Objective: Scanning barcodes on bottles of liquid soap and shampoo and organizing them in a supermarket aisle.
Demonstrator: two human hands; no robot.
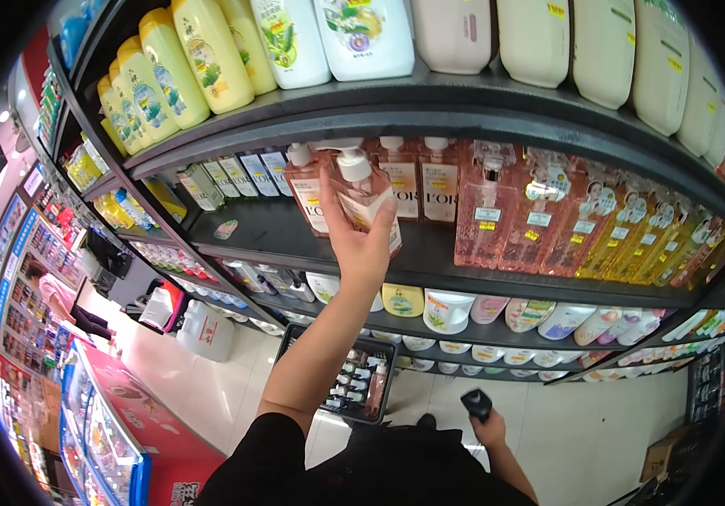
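My left hand (362, 250) reaches into the middle shelf, with thumb and fingers around a pink pump bottle (368, 202) that has a white pump head. The bottle tilts slightly, and whether its base touches the shelf cannot be made out. Similar pink pump bottles (398, 183) stand behind and beside it. Low at my right side, my right hand (490, 430) grips a black handheld scanner (477, 403) above the floor.
A black basket (372, 414) with several bottles stands on the floor below my left arm. Clear pump bottles (485, 234) fill the shelf's right part. A white jug (205, 330), a blue-rimmed display freezer (141, 477) and a person in pink (58, 294) are at left.
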